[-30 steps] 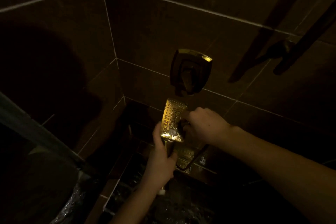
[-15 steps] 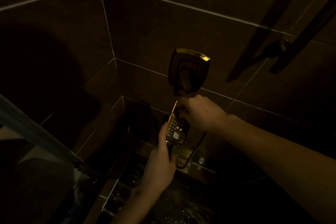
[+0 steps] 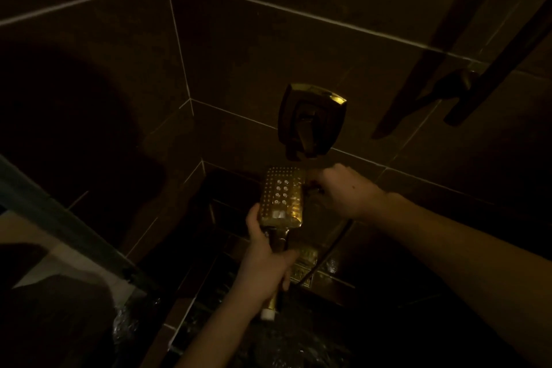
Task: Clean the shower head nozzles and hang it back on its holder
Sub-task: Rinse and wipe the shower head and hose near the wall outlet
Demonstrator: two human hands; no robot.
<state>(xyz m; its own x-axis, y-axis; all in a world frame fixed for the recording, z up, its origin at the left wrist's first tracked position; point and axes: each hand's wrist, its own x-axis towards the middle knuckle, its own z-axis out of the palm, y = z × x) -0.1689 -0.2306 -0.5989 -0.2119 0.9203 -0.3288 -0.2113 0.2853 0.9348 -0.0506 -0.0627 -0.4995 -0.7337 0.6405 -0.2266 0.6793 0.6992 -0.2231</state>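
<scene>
The rectangular gold shower head (image 3: 282, 197) is upright in the middle of the view, with its nozzle face turned toward me. My left hand (image 3: 265, 263) grips its handle just below the head. My right hand (image 3: 343, 191) is at the head's upper right edge, fingers curled round something small and dark that I cannot make out in the dim light. The hose (image 3: 334, 242) runs down to the right of the handle. A dark bracket (image 3: 466, 78) sits on a slanted rail at the upper right.
A gold mixer valve with a lever (image 3: 312, 121) sticks out of the dark tiled wall just above the shower head. The wall corner (image 3: 191, 98) is to the left. A glass screen edge (image 3: 59, 218) crosses the lower left. The wet floor is below.
The shower head has turned from nearly edge-on to facing me, and it sits a little lower. My right hand has moved off the nozzle face to its upper right edge.
</scene>
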